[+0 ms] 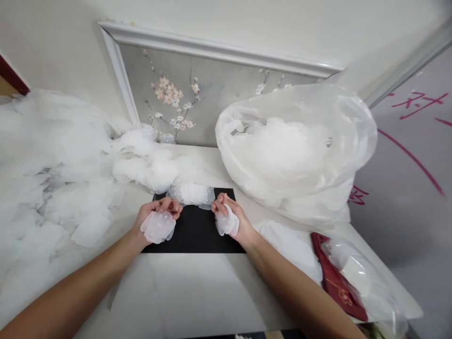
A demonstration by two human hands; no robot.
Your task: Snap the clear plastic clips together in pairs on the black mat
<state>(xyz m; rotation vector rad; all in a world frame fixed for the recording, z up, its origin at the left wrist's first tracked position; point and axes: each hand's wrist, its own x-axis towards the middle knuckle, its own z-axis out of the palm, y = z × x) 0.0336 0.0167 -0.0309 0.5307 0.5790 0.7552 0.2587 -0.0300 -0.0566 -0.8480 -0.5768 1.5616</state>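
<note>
My left hand is closed in a pinch, with a sheer white dotted fabric piece with wavy edges held against the palm. Opposite it, my right hand curls its fingers around a similar, smaller-looking fabric piece. Between the two hands, at the far edge of a black mat, a ruffled white fabric bunch spans from fingertips to fingertips. Whether the fingertips grip its ends or only touch them, I cannot tell. Both hands are over the mat.
Heaps of the same white fabric cover the table's left side. A large clear plastic bag full of white pieces stands at the back right. Nearer are a flat white stack, a red case and a small clear bag. A framed blossom picture stands behind.
</note>
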